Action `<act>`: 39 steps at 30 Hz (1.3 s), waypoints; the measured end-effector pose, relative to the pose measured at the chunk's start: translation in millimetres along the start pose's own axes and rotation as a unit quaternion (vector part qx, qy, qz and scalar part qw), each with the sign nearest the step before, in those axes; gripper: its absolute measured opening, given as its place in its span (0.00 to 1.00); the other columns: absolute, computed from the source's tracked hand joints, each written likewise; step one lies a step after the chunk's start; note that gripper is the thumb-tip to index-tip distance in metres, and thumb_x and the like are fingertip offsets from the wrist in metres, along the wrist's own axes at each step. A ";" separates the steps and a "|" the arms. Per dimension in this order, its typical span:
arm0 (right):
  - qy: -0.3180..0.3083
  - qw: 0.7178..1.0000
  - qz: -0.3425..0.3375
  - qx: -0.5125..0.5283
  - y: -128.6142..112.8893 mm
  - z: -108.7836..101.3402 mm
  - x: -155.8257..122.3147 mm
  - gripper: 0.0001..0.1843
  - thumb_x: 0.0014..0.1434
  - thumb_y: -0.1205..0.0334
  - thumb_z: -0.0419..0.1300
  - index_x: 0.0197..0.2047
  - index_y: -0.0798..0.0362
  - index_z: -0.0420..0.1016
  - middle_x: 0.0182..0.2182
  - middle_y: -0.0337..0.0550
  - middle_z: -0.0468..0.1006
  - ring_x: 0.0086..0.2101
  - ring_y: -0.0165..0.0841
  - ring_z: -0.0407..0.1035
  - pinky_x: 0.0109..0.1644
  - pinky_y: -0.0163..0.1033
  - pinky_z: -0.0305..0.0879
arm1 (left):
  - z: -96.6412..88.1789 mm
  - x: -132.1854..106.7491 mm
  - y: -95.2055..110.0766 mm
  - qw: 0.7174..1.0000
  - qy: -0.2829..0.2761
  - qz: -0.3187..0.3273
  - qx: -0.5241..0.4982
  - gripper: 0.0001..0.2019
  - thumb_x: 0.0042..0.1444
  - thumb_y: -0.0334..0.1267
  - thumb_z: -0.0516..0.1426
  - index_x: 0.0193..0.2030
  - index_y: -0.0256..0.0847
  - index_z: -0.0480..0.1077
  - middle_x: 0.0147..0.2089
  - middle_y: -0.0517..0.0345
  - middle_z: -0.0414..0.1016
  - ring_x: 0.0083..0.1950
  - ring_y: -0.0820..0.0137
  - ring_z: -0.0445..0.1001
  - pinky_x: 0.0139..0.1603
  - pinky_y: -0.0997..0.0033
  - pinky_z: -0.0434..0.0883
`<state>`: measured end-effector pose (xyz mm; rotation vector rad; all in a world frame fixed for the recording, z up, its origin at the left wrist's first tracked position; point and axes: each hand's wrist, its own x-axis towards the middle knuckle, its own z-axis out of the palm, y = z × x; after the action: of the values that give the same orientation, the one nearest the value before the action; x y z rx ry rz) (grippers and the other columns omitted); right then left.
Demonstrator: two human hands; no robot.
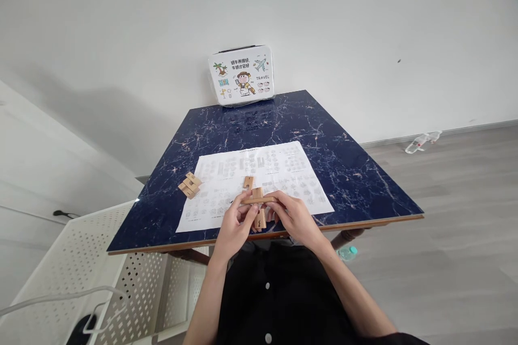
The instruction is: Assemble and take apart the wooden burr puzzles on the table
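Observation:
Both hands meet near the table's front edge around several interlocked wooden puzzle pieces (260, 219). My left hand (238, 221) is closed on the left end of a crosswise piece, thumb toward me. My right hand (292, 215) grips the right end of the same piece, its fingers curled and partly hidden. One upright piece stands up behind the crosswise one, and a marked block hangs below it. A loose notched wooden piece (248, 181) lies on the printed instruction sheet (279, 175) just beyond my hands. Farther left, several wooden pieces (190, 185) lie in a small pile over the sheet's edge.
The blue marble-patterned table (259, 124) carries a white cartoon-printed case (242, 76) leaning on the wall at the back. A white perforated cabinet (89, 248) with a cable stands at the left. On the floor at right lie a plastic bottle (347, 253) and a clear package (423, 142).

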<state>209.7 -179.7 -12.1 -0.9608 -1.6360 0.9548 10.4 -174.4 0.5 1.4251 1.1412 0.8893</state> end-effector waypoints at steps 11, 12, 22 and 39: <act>0.018 0.999 0.039 0.002 -1.1 5.0 -0.1 0.18 0.74 0.52 0.56 0.63 0.48 0.70 0.44 0.46 0.83 0.34 0.36 0.79 0.34 0.38 0.75 | 14.1 4.9 2.4 0.969 0.236 0.077 -0.015 0.24 0.69 0.56 0.60 0.62 0.43 0.69 0.60 0.42 0.81 0.62 0.53 0.80 0.62 0.55 0.76; 0.018 0.999 0.039 -0.004 -1.3 5.1 0.0 0.17 0.74 0.53 0.56 0.62 0.48 0.71 0.43 0.46 0.83 0.34 0.36 0.79 0.34 0.38 0.75 | 14.7 5.9 2.5 0.964 0.253 0.078 -0.023 0.24 0.68 0.57 0.60 0.61 0.42 0.69 0.59 0.42 0.81 0.62 0.53 0.80 0.62 0.55 0.76; 0.026 0.995 -0.002 -0.092 4.2 7.1 1.4 0.14 0.75 0.59 0.55 0.59 0.49 0.74 0.49 0.49 0.82 0.44 0.40 0.79 0.42 0.43 0.78 | 9.6 6.5 0.5 0.975 0.214 0.052 -0.037 0.24 0.66 0.56 0.62 0.60 0.42 0.69 0.55 0.44 0.83 0.59 0.52 0.82 0.58 0.56 0.78; 0.003 0.954 -0.077 -0.291 9.1 17.3 3.7 0.19 0.74 0.65 0.55 0.66 0.49 0.69 0.58 0.51 0.77 0.57 0.49 0.68 0.59 0.56 0.71 | 12.3 6.0 0.8 0.976 0.207 0.056 -0.030 0.24 0.67 0.56 0.61 0.61 0.42 0.68 0.55 0.43 0.83 0.58 0.53 0.82 0.57 0.56 0.79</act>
<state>193.5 -175.3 -22.8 -1.1934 -2.0026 0.3573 23.8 -172.0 -1.1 1.2975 1.3345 1.3358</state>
